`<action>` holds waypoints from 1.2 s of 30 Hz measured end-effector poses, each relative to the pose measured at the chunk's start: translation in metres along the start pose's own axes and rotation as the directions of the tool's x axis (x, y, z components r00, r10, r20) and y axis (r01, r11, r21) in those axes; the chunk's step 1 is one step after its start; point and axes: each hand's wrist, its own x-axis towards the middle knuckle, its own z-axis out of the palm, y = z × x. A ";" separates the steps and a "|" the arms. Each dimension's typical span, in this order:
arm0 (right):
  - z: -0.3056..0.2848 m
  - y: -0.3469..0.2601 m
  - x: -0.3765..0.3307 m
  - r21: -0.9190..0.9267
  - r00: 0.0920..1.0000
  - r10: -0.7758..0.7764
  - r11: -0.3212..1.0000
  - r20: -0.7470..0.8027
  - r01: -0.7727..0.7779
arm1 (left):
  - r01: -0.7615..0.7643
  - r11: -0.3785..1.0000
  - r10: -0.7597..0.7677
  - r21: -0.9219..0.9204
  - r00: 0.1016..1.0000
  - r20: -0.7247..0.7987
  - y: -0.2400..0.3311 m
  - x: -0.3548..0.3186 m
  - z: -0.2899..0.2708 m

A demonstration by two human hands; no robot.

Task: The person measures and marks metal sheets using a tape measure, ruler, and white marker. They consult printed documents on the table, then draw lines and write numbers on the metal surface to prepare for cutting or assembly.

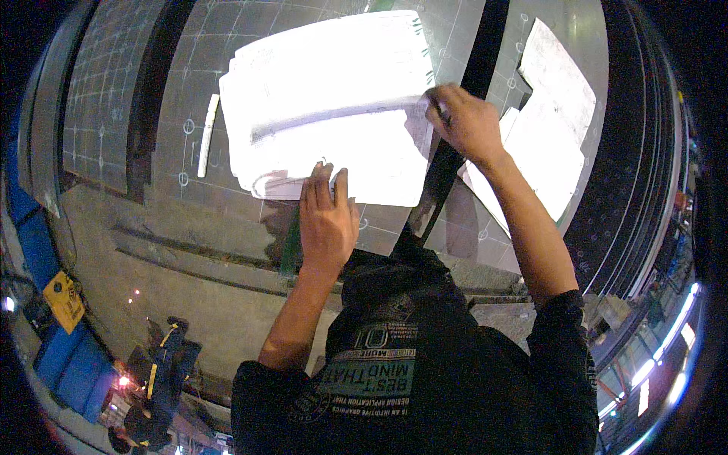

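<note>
A stack of large white paper sheets [326, 68] lies on a dark steel plate [182, 91] marked with chalk lines. A long crease or raised edge runs across the sheets. My left hand [330, 224] rests its stretched fingers on the near edge of the stack, beside a curved strip or clip-like outline. At the right edge, my right hand [469, 125] is closed, fingers curled by the end of the crease. A small dark patch shows between those fingers; I cannot tell what they hold.
A white stick-like piece [207, 136] lies left of the stack. More white papers [550, 136] lie on the right-hand plate, across a dark gap. At the lower left, a person [155, 379] is near bright sparks, with a yellow box [64, 302] against a blue surface.
</note>
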 end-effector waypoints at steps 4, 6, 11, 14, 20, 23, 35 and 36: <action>-0.021 -0.009 0.016 0.111 0.984 0.020 0.994 -0.175 0.000 | -0.007 1.000 0.006 -0.007 1.000 -0.018 0.000 0.000 -0.003; -0.030 -0.014 0.018 0.128 0.989 0.035 0.992 -0.146 -0.016 | -0.010 0.998 0.009 -0.055 0.999 -0.032 -0.002 0.000 -0.006; -0.030 -0.012 0.008 0.128 0.988 0.106 0.987 -0.108 -0.092 | 0.166 0.981 -0.182 -0.103 0.968 -0.173 -0.026 -0.002 -0.023; -0.026 -0.009 0.004 0.118 0.987 0.118 0.987 -0.108 -0.105 | 0.286 0.958 -0.252 0.033 0.890 -0.381 -0.060 -0.002 -0.031; -0.024 -0.010 0.000 0.112 0.989 0.089 0.991 -0.122 -0.075 | 0.514 0.856 -0.510 -0.058 0.820 -0.258 -0.065 0.006 -0.046; -0.022 -0.010 -0.002 0.119 0.989 0.079 0.991 -0.123 -0.065 | 0.494 0.866 -0.495 -0.079 0.824 -0.276 -0.071 0.002 -0.041; -0.016 -0.014 -0.004 0.095 0.992 0.068 0.994 -0.109 -0.057 | 0.538 0.827 -0.562 -0.161 0.799 -0.216 -0.071 0.003 -0.044; -0.015 -0.014 -0.004 0.093 0.992 0.068 0.994 -0.105 -0.058 | 0.554 0.807 -0.589 -0.206 0.784 -0.197 -0.071 0.003 -0.045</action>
